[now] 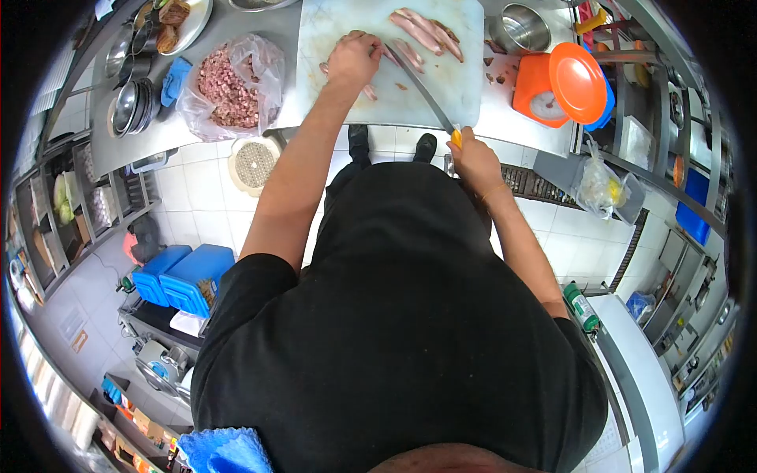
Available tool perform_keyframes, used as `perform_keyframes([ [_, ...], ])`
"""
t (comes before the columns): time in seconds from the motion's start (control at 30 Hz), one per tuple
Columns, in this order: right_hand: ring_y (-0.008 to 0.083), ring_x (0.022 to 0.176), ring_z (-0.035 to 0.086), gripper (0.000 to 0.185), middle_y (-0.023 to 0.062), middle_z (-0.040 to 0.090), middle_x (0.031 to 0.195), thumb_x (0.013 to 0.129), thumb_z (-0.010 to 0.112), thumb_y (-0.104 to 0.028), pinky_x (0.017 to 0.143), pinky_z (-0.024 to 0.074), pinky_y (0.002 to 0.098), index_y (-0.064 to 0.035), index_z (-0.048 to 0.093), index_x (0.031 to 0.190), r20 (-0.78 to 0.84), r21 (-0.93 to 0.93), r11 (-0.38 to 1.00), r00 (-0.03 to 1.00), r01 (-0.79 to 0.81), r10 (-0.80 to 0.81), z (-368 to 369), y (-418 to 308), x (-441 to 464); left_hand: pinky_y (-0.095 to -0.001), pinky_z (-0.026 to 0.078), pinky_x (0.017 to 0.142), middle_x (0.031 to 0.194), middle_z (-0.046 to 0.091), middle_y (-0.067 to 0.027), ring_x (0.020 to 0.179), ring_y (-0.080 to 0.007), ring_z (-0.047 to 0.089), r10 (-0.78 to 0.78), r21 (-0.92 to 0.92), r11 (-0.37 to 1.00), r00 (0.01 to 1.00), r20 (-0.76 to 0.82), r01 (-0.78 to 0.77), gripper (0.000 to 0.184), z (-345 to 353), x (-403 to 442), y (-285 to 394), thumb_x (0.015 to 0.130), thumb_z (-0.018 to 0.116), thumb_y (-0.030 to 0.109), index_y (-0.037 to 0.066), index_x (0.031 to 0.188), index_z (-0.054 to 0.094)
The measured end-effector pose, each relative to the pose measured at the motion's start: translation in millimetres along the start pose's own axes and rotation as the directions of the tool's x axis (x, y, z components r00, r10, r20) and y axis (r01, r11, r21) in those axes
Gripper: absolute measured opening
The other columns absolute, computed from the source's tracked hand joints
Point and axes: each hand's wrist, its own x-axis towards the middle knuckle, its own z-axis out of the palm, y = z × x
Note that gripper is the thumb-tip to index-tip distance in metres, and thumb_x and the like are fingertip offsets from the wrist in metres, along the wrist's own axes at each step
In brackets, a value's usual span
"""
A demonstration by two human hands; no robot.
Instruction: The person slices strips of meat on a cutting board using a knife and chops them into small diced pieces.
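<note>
My right hand is wrapped round the yellow handle of a long knife. Its blade slants up and left across the white cutting board, the tip close to my left hand. My left hand is on the board with its fingers bent and pressed together at a strip of pale pink meat; the fingertips are partly hidden. To the right of the blade lie longer meat strips with browned edges. Small scraps of meat are scattered near my left wrist.
Left of the board sits a clear plastic bag of diced meat, beside a blue cloth and stacked metal bowls. On the right stand an orange scale with a round orange pan and a steel pot.
</note>
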Motion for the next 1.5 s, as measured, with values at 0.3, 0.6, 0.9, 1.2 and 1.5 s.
perform_keyframes([
  [0.3, 0.0473, 0.085, 0.073, 0.037, 0.0272, 0.073, 0.087, 0.104, 0.06, -0.033, 0.075, 0.0569, 0.0571, 0.002, 0.054, 0.115, -0.05, -0.033, 0.998, 0.998, 0.046, -0.048, -31.4, -39.8, 23.9, -0.0447, 0.057, 0.092, 0.111, 0.074, -0.0077, 0.107, -0.033, 0.07, -0.021, -0.045, 0.999, 1.0, 0.023, 0.022, 0.018, -10.7, -3.8, 1.1, 0.088, 0.078, 0.019, 0.013, 0.105, 0.074],
  [0.6, 0.0473, 0.079, 0.072, 0.036, 0.0275, 0.072, 0.084, 0.105, 0.06, -0.031, 0.071, 0.0573, 0.0567, 0.0032, 0.052, 0.113, -0.037, -0.056, 0.996, 0.997, 0.072, -0.074, -26.5, -40.5, 20.9, -0.0446, 0.057, 0.092, 0.109, 0.074, -0.0089, 0.105, -0.0337, 0.07, 0.029, -0.01, 1.0, 0.999, -0.021, -0.029, 0.019, -5.0, -5.0, -2.1, 0.086, 0.079, 0.014, 0.012, 0.104, 0.074],
  [0.9, 0.0463, 0.083, 0.073, 0.03, 0.0264, 0.074, 0.088, 0.105, 0.058, -0.026, 0.075, 0.0582, 0.0556, 0.0024, 0.053, 0.114, -0.018, -0.05, 0.996, 0.997, 0.068, -0.069, -20.6, -56.8, 39.0, -0.0451, 0.057, 0.091, 0.103, 0.075, -0.0072, 0.103, -0.0313, 0.07, 0.051, 0.004, 0.999, 0.999, 0.01, -0.051, 0.015, -11.9, 2.1, -1.0, 0.087, 0.077, 0.017, 0.011, 0.099, 0.074],
  [1.2, 0.047, 0.09, 0.073, 0.032, 0.0282, 0.074, 0.095, 0.105, 0.056, -0.027, 0.081, 0.0565, 0.0572, 0.003, 0.054, 0.115, -0.054, 0.016, 0.998, 0.997, 0.062, -0.061, -6.6, -65.3, 77.3, -0.0449, 0.057, 0.093, 0.112, 0.074, -0.0079, 0.108, -0.0314, 0.07, 0.011, 0.077, 0.997, 0.998, 0.065, -0.016, 0.019, -9.3, 3.4, 0.6, 0.089, 0.077, 0.019, 0.011, 0.105, 0.073],
  [1.5, 0.0468, 0.087, 0.073, 0.037, 0.0273, 0.074, 0.091, 0.104, 0.059, -0.033, 0.077, 0.0569, 0.057, 0.0013, 0.054, 0.116, 0.009, -0.036, 0.999, 1.0, 0.02, -0.019, -25.8, -42.3, 21.1, -0.0455, 0.055, 0.098, 0.12, 0.072, -0.0078, 0.115, -0.0327, 0.067, 0.005, -0.002, 1.0, 0.996, 0.095, -0.005, 0.028, -11.5, 1.9, 0.9, 0.086, 0.078, 0.015, 0.01, 0.113, 0.071],
])
